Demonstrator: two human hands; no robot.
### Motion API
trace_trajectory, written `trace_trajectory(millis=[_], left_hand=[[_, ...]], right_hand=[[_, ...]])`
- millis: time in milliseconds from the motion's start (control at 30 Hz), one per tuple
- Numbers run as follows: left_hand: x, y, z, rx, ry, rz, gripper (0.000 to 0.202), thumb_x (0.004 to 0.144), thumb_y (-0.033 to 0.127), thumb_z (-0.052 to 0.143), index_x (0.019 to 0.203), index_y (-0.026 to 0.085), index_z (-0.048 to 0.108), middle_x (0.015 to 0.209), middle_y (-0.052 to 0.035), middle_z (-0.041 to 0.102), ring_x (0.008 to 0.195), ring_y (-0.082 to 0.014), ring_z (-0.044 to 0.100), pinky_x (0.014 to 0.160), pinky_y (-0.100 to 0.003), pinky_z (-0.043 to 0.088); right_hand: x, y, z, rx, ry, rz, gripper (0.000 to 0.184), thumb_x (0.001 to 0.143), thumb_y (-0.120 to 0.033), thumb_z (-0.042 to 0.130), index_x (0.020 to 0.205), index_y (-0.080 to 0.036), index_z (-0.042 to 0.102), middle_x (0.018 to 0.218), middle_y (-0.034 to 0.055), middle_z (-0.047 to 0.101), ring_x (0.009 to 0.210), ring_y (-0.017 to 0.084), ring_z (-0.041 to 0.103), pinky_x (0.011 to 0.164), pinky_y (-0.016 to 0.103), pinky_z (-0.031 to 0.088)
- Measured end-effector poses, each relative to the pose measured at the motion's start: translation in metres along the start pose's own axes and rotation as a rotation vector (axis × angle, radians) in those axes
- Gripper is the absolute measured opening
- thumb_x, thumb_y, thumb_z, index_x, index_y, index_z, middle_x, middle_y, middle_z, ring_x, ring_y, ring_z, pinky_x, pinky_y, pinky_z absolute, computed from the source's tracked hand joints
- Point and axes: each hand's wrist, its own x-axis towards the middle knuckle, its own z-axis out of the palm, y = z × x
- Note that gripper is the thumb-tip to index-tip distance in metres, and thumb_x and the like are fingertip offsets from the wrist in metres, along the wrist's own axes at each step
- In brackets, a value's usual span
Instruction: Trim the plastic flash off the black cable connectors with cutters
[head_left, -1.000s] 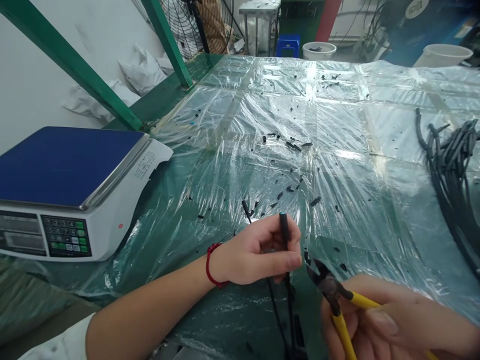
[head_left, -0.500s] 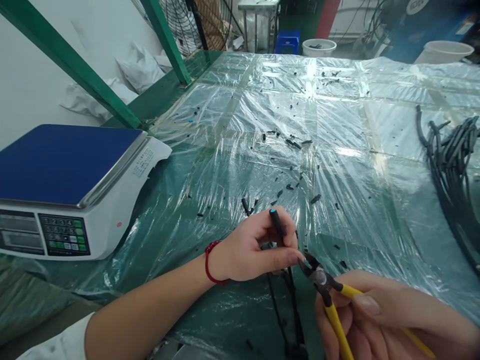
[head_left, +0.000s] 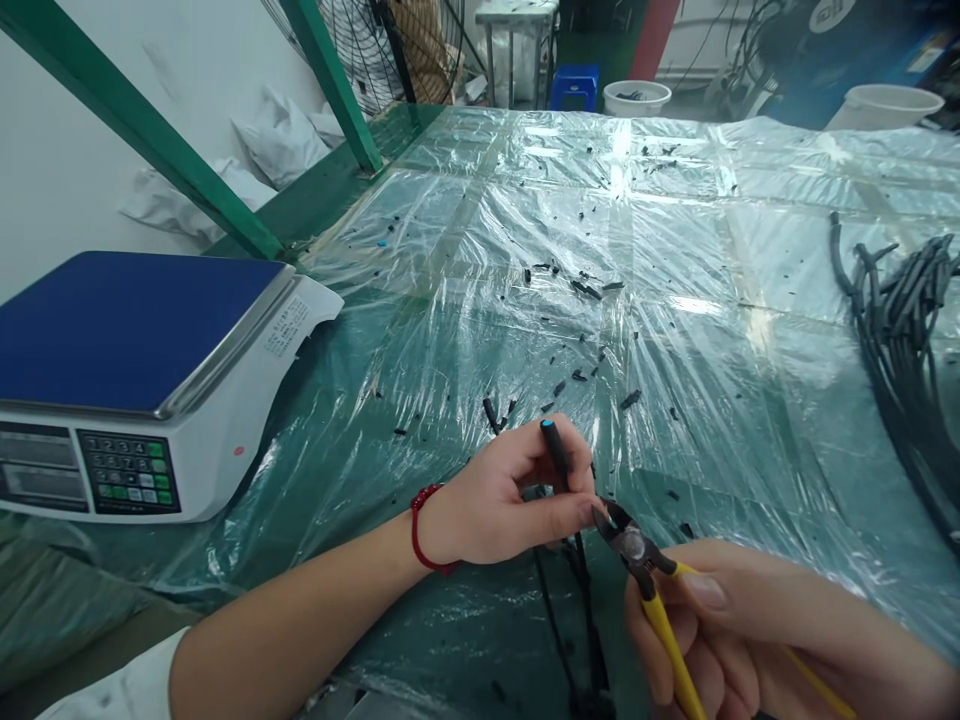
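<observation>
My left hand [head_left: 510,495] is closed round a thin black cable [head_left: 556,450] whose cut end, showing a blue core, sticks up above the fingers. The cable's lower part hangs down past the table's front edge. My right hand [head_left: 750,630] grips yellow-handled cutting pliers [head_left: 637,560]. Their dark jaws point up and left and nearly touch my left thumb and the cable. A red string bracelet [head_left: 417,528] circles my left wrist.
A white weighing scale [head_left: 142,385] with a blue top stands at the left. Clear plastic sheeting [head_left: 600,250] covers the green table, strewn with several black cable offcuts [head_left: 585,290]. A bundle of black cables [head_left: 900,340] lies at the right edge. Green frame beams [head_left: 150,130] rise at the left.
The pliers have moved up and left until their jaws reach my left thumb and the cable. My left hand has tilted the cable slightly, showing its blue core.
</observation>
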Motion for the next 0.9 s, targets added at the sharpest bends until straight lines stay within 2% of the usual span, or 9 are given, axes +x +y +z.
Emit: trace_trajectory(millis=[200, 333, 400, 567, 700, 900], left_hand=[[0.0002, -0.0001, 0.0000, 0.012, 0.002, 0.009, 0.023, 0.089, 0.019, 0.074, 0.089, 0.019, 0.051, 0.078, 0.0017, 0.058, 0.061, -0.0072, 0.055, 0.059, -0.019, 0.048], [-0.0002, -0.0003, -0.0007, 0.025, -0.012, 0.003, 0.022, 0.090, 0.020, 0.072, 0.090, 0.019, 0.050, 0.080, 0.0014, 0.057, 0.059, -0.0068, 0.054, 0.056, -0.019, 0.048], [-0.0005, -0.0002, -0.0006, 0.024, -0.010, -0.009, 0.022, 0.090, 0.020, 0.072, 0.090, 0.019, 0.050, 0.080, 0.0017, 0.057, 0.057, -0.0062, 0.054, 0.055, -0.019, 0.047], [-0.0006, 0.0002, 0.0003, 0.027, -0.006, -0.023, 0.022, 0.091, 0.022, 0.072, 0.089, 0.019, 0.049, 0.080, 0.0019, 0.057, 0.057, -0.0063, 0.053, 0.055, -0.018, 0.047], [-0.0006, 0.0001, 0.0006, 0.049, 0.010, -0.017, 0.020, 0.093, 0.023, 0.069, 0.089, 0.019, 0.049, 0.080, 0.0014, 0.056, 0.061, -0.0070, 0.054, 0.058, -0.019, 0.047], [-0.0011, -0.0010, -0.0005, 0.012, -0.013, -0.050, 0.022, 0.092, 0.025, 0.070, 0.091, 0.019, 0.048, 0.080, 0.0025, 0.055, 0.054, -0.0056, 0.053, 0.053, -0.018, 0.047]], right_hand=[[-0.0003, 0.0001, 0.0005, -0.118, 0.004, -0.010, 0.037, 0.102, -0.038, 0.052, 0.102, -0.007, 0.072, 0.085, 0.0114, 0.067, 0.075, 0.011, 0.065, 0.068, 0.016, 0.052], [0.0006, 0.0026, 0.0020, -0.234, 0.195, -0.027, 0.040, 0.096, -0.046, 0.059, 0.094, -0.008, 0.072, 0.076, 0.0091, 0.066, 0.066, 0.011, 0.062, 0.059, 0.015, 0.048], [0.0010, 0.0037, 0.0036, -0.271, 0.245, -0.030, 0.042, 0.093, -0.049, 0.062, 0.092, -0.008, 0.072, 0.075, 0.0090, 0.066, 0.065, 0.011, 0.061, 0.058, 0.016, 0.047], [0.0012, 0.0027, 0.0039, -0.290, 0.232, -0.041, 0.042, 0.094, -0.049, 0.060, 0.090, -0.008, 0.071, 0.074, 0.0091, 0.066, 0.064, 0.012, 0.061, 0.058, 0.016, 0.046], [0.0015, -0.0017, 0.0013, -0.323, 0.161, 0.005, 0.042, 0.098, -0.048, 0.056, 0.095, -0.008, 0.070, 0.077, 0.0088, 0.065, 0.068, 0.012, 0.061, 0.061, 0.017, 0.046], [0.0037, -0.0054, 0.0053, -0.369, 0.139, 0.015, 0.048, 0.099, -0.053, 0.051, 0.096, -0.008, 0.066, 0.075, 0.0059, 0.058, 0.065, 0.010, 0.056, 0.057, 0.015, 0.039]])
